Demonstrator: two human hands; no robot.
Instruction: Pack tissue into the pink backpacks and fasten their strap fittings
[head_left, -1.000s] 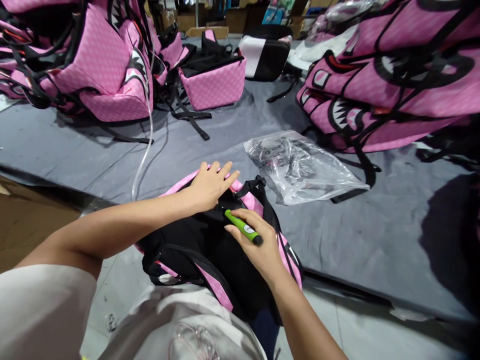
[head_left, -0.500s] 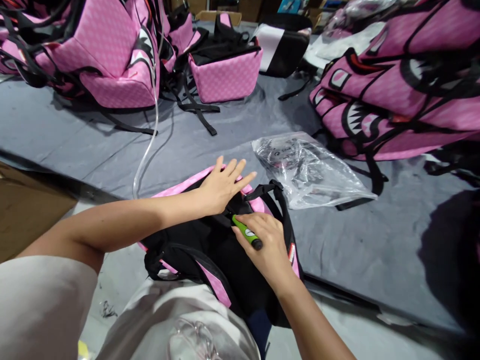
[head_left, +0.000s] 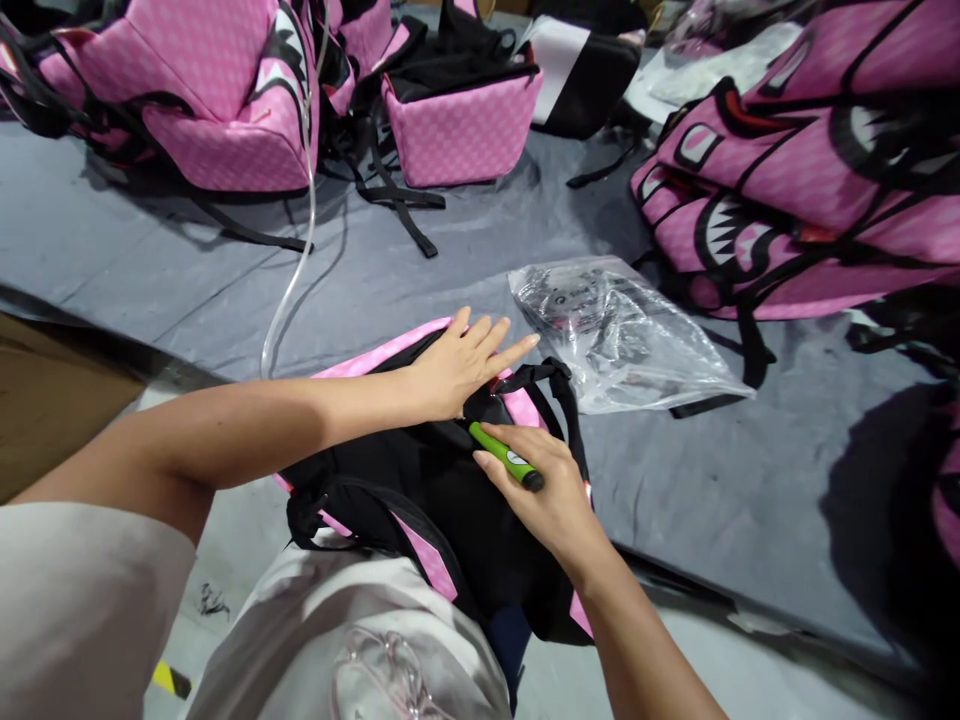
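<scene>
A black and pink backpack (head_left: 457, 500) lies across the table edge and against my body, its black strap side facing up. My left hand (head_left: 469, 365) rests flat on its upper part, palm down, fingers spread. Just below and to the right, my right hand (head_left: 544, 475) is closed around a green-handled tool (head_left: 506, 450) with a black end. The tool slants toward the backpack's black fabric near my left palm; its working tip is too small to make out. A black top strap (head_left: 559, 385) loops up beside my right hand.
A clear plastic bag (head_left: 630, 335) lies on the grey-covered table (head_left: 465, 265) beyond the backpack. Pink shark-face backpacks are stacked at right (head_left: 795, 210); other pink bags (head_left: 232, 130) stand at back left. A clear tube (head_left: 300, 265) hangs down near my left forearm.
Both hands and the tool sit slightly farther right in view, while the view has tilted a little downward. My left hand stays flat and my right hand keeps its grip.
</scene>
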